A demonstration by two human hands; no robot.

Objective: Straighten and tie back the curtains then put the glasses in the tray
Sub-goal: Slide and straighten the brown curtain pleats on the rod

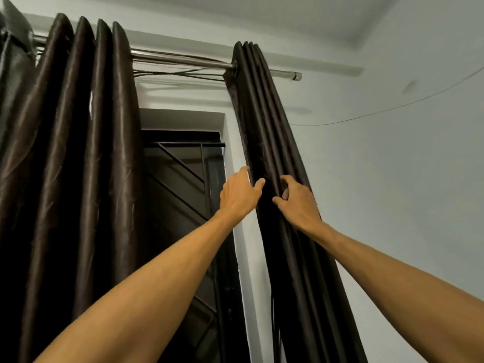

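1. Your right hand [298, 203] has its fingers [288, 183] curled onto a pleat of the right curtain [264, 121], pinching it.
2. Your left hand [239, 195] lies spread against that curtain's inner edge, thumb on the front fold, holding nothing.
3. The right curtain hangs tightly bunched near the end of the rod [183, 58]. The left curtain [78, 127] hangs wider, well apart.
4. The cloth looks satiny, so it is probably soft, light and slippery. Gather whole pleats rather than one layer, and wrap your grip round the bundle.
5. The glasses and tray are out of view.
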